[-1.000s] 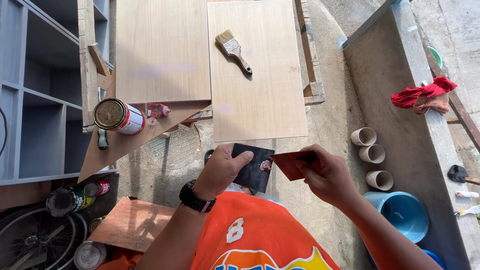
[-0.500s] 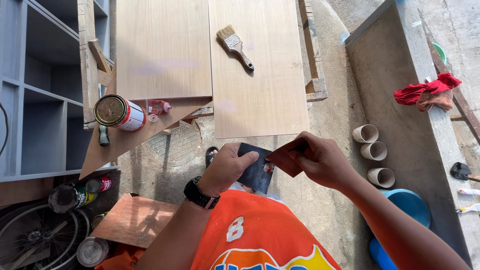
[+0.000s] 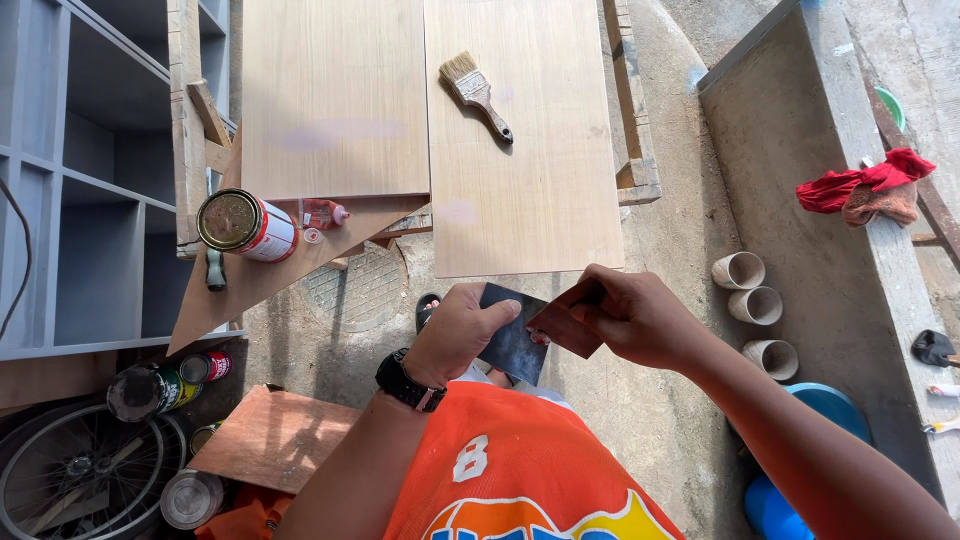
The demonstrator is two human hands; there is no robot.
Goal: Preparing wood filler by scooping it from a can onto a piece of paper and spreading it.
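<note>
Nearby, paintbrush (image 3: 476, 90) lies on wooden board (image 3: 540, 190), beside tin can (image 3: 245, 224).

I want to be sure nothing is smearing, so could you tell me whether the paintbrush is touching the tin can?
Apart. The head view shows the paintbrush lying on the right wooden board, while the tin can stands far left on another board.

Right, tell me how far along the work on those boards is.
Done: two pale boards lie flat, paintbrush set down on the right one, tin closed. In hand: left hand holds a dark sheet, right hand a reddish-brown piece against it. No coating visible on the boards.
</note>
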